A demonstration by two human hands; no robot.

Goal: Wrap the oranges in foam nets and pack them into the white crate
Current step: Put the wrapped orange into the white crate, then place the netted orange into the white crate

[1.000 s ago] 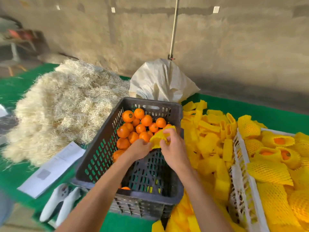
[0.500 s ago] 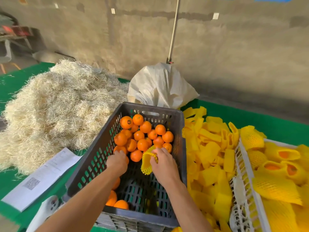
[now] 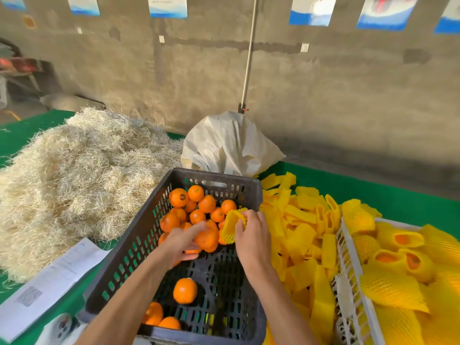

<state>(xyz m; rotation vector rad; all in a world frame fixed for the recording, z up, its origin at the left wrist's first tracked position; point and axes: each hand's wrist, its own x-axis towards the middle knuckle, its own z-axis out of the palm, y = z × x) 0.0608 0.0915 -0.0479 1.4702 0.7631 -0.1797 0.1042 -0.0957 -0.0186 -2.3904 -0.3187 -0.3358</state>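
- While the left hand (image 3: pixel 180 241) grips an orange (image 3: pixel 207 241) inside the dark crate (image 3: pixel 139 247), a yellow foam net (image 3: pixel 232 226) is pinched open by the right hand (image 3: pixel 252 235), just beside that orange.
- More loose oranges (image 3: pixel 196 204) are piled at the far end of the dark crate.
- Spare foam nets (image 3: pixel 302 235) are heaped on the green worktop (image 3: pixel 388 195).
- Wrapped oranges (image 3: pixel 395 255) are seen in the white crate (image 3: pixel 348 265) at the right.

A rough grey concrete wall (image 3: pixel 323 90) is seen behind a table covered in green cloth (image 3: pixel 388 195). Blue-and-white posters (image 3: pixel 168 6) are hung along the wall's top. A pale pole (image 3: pixel 249 53) is stood upright against the wall at the table's far edge. Dark, blurred equipment (image 3: pixel 20 68) is seen at far left. Warm light is cast across the wall.
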